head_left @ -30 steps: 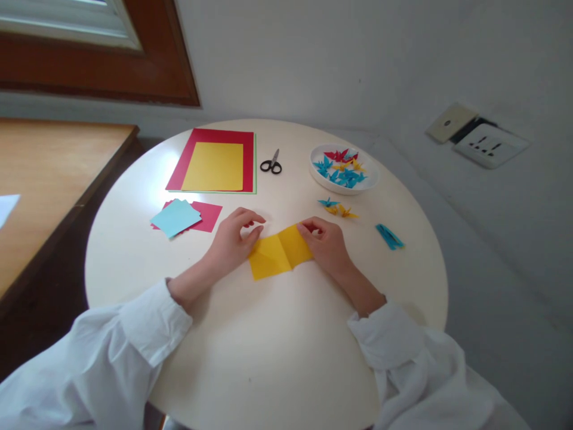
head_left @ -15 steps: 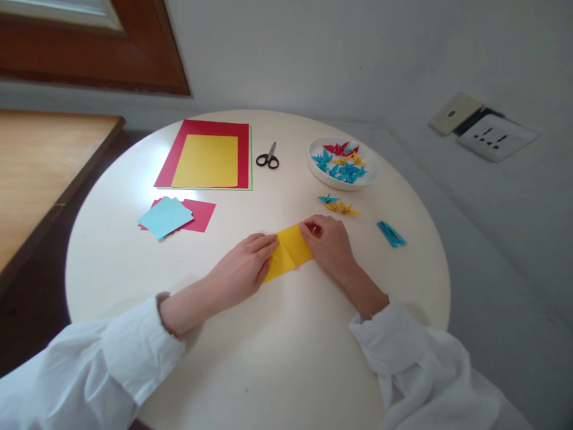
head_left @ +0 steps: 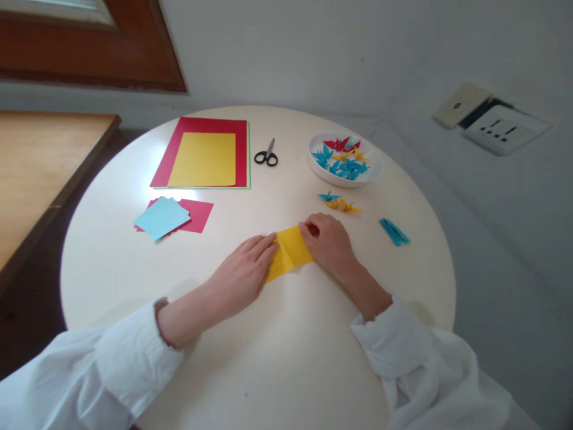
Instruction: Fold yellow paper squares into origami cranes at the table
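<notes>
A sheet of yellow paper (head_left: 290, 248), folded into a rectangle with a slanting crease, lies on the table between my hands. My left hand (head_left: 246, 263) covers its left end, with the fingers together and pressed on the paper. At the upper right corner, my right hand (head_left: 329, 242) pinches the edge between thumb and curled fingers. Just beyond my right hand lie a blue paper crane (head_left: 329, 197) and yellow paper cranes (head_left: 348, 207). Folded blue strips (head_left: 394, 232) rest to the right of that hand.
A white dish (head_left: 324, 175) at the back right holds several red, blue and yellow cranes. Black-handled scissors (head_left: 267, 156) lie near large red and yellow sheets (head_left: 203, 158). Small light-blue squares (head_left: 163, 217) sit on red ones at left. The round white table (head_left: 268, 358) stands against the wall.
The view has shifted slightly. My left hand has slid a little over the yellow paper's left end; my right hand keeps its pinch at the right corner.
</notes>
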### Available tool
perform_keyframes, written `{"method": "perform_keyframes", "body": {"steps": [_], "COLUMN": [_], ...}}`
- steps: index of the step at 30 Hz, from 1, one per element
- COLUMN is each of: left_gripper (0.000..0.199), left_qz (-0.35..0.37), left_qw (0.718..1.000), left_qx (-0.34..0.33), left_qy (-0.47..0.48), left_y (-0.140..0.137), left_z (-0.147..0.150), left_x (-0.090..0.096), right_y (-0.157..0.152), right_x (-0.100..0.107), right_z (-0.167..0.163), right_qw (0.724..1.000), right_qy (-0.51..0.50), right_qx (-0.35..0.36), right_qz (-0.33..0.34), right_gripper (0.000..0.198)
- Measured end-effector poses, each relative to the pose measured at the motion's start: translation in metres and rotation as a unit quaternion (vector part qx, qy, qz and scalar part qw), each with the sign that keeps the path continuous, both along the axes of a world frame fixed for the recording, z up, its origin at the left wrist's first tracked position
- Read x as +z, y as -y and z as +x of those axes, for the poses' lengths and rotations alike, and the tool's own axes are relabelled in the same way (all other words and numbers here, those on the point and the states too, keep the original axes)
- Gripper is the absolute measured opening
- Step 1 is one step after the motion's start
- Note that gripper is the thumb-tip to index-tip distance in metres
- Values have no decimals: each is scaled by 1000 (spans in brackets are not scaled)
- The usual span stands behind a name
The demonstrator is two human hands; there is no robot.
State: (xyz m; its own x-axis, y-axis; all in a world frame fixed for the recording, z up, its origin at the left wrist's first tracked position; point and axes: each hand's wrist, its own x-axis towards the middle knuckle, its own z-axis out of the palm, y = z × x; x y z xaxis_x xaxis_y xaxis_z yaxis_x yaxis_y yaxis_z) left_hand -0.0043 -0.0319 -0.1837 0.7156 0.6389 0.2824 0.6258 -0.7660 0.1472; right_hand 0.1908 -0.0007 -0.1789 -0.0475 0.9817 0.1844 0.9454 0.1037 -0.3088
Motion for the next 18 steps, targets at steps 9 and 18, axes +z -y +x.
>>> {"method": "perform_keyframes", "body": {"steps": [9,18], "left_gripper": [46,48], "left_qz": [-20,-23], "left_qw": [999,997], "left_qx": [-6,-12], "left_qy": [-36,-67], "left_y": [0,1], "left_z": [-2,-1], "left_x": [-3,0], "right_y": [-1,-3], "right_x": [0,-4], "right_z": [0,5], "right_qw": [999,998], "right_qy": [50,40], "right_qx": [20,56], "right_qz": [-5,7], "right_gripper": [21,20]}}
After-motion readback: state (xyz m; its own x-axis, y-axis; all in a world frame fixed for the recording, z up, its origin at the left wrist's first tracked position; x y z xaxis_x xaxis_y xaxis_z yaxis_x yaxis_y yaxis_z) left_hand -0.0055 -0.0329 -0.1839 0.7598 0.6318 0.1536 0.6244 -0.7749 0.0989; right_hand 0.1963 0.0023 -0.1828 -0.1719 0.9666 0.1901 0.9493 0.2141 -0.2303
